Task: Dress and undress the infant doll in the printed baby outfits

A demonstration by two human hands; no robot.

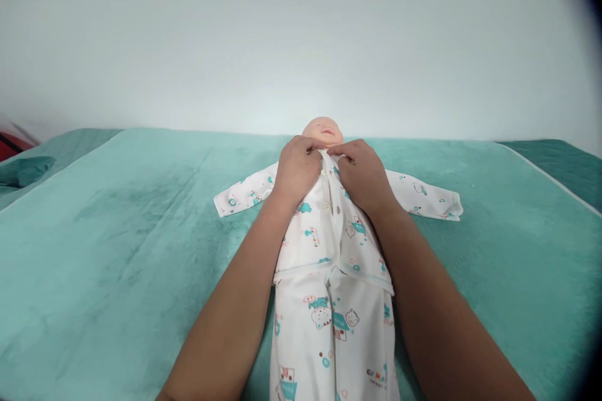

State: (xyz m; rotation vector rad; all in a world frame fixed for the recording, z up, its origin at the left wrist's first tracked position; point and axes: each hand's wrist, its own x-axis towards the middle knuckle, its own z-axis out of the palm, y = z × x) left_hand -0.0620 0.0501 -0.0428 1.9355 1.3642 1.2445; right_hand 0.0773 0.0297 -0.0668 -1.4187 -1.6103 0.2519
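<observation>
Here, through the head camera that I follow remotely, a small doll [323, 128] lies on its back in the middle of the view, its head at the far end. It wears a white printed jacket [308, 244] and matching trousers [305, 332], the jacket's two sleeves [247, 192] spread out to the sides. My left hand [300, 163] and right hand [363, 166] meet over the jacket's neckline, just below the chin. The fingers of both are bent, with the index fingers reaching inward to the collar; I cannot tell whether they pinch the cloth, since the fingertips are partly hidden.

Below them, an upper button [323, 173] and a lower button [327, 205] show along the front opening. I judge the step in hand to be handling the two front edges at the neck. To do it well, I would keep those edges level, hold them near the top button, and work lightly so that the collar does not pull at the doll's neck.

Underneath spreads a green plush cover [113, 244] edged with white piping [550, 178]. Behind rises a plain white wall [282, 44]; a red object [10, 145], partly cut off, sits at the left edge.
</observation>
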